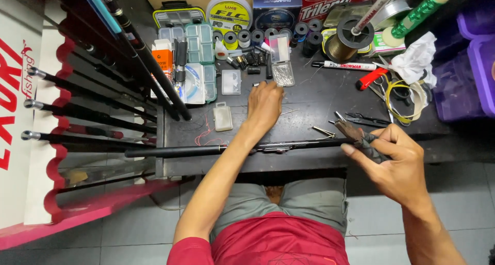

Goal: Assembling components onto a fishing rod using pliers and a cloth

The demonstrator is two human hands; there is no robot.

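Right hand [397, 164]: I see it raised at the front edge of the black table [309, 102], wrist bent inward, forearm coming up from the lower right. Fingers and thumb are closed around the handles of a pair of pliers [356, 133]. The tool's nose points up and left, and the tips sit just above the fishing rod [232, 149]. Whether the tips touch the rod I cannot tell.

Left hand [264, 104]: arm stretched forward across the rod, elbow low, palm down on the table. The fingers are curled loosely, their tips at the lower edge of a clear flat packet of thin metal pins [283, 75]. I cannot tell whether they pinch anything; the hand looks relaxed rather than clenched.

The rod lies flat along the near edge of the table, running left to right under the left forearm, its thick dark end jutting past the table's left side.

Outward from the left hand: a small clear box [223, 116] just to its left, with a loose red thread [206, 136] beside that. Further back, green-lidded compartment boxes [198, 58], a row of small line spools [258, 37] and a larger spool of dark line [346, 40].

Near the right hand: small black scissors [368, 120], a white marker pen [343, 65] and a red-handled tool [371, 78]. More rods stand in a rack [56, 136] on the left.
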